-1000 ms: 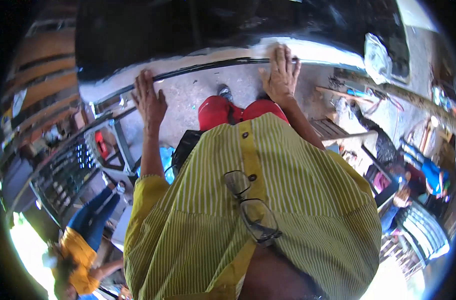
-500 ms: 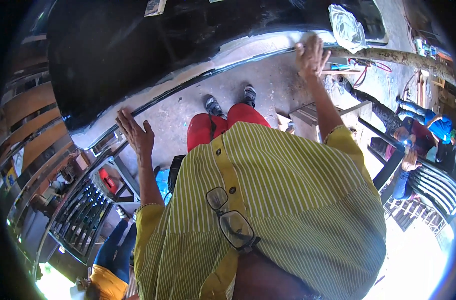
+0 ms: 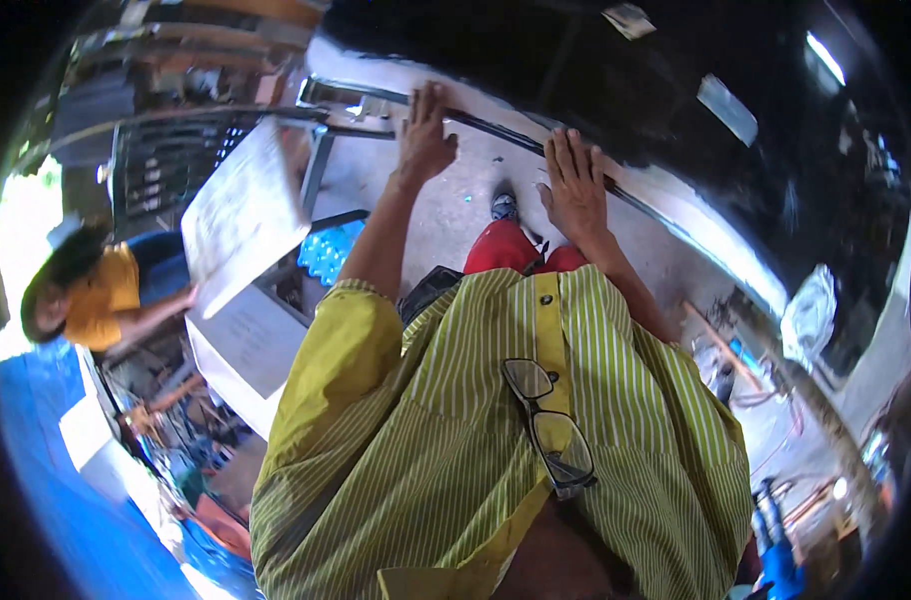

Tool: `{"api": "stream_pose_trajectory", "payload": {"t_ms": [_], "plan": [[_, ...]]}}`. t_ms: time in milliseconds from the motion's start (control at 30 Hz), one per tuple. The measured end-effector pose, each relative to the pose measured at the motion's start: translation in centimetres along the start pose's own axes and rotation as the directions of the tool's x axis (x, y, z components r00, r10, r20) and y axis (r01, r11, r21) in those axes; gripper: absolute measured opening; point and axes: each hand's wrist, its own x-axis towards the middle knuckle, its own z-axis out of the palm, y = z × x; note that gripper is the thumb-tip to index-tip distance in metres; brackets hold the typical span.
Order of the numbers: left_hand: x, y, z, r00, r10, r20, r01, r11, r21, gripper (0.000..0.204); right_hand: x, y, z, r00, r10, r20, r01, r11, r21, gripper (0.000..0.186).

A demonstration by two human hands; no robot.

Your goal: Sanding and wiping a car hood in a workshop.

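Slanting lengthwise toward lower right: black panel (image 3: 656, 110)

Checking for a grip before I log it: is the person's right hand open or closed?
Open: the right hand has its fingers extended, not clenched, over the edge of the black panel.

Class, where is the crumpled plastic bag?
In the head view, the plastic bag is at the right, by the pale strip of the black panel, farther right than the right hand.

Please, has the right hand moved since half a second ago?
Yes. The right hand has moved leftward along the black panel, away from the clear plastic bag, which it was close beside earlier.
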Motion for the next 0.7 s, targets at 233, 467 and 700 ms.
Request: {"api": "stream_pose_trajectory", "payload": {"t_ms": [233,467,700], "plan": [[-0.1,-1.7,-1.8,1.000,0.001,0.026,-0.004,0.994,0.108,0.076,6.5,-2.9,1.9,0.974,-0.225,0.005,0.225,0.974,0.018,0.064],[2.6,-11.9,-4.8,0.998,0.011,-0.066,-0.008,0.999,0.053,0.067,14.3,-10.3,4.2,0.966,-0.253,0.058,0.256,0.964,-0.065,0.069],[6.4,-20.6,-7.0,0.994,0.004,-0.114,0.015,0.987,0.160,0.076,20.4,-15.4,5.0,0.970,-0.211,0.124,0.229,0.961,-0.153,0.072]]}}
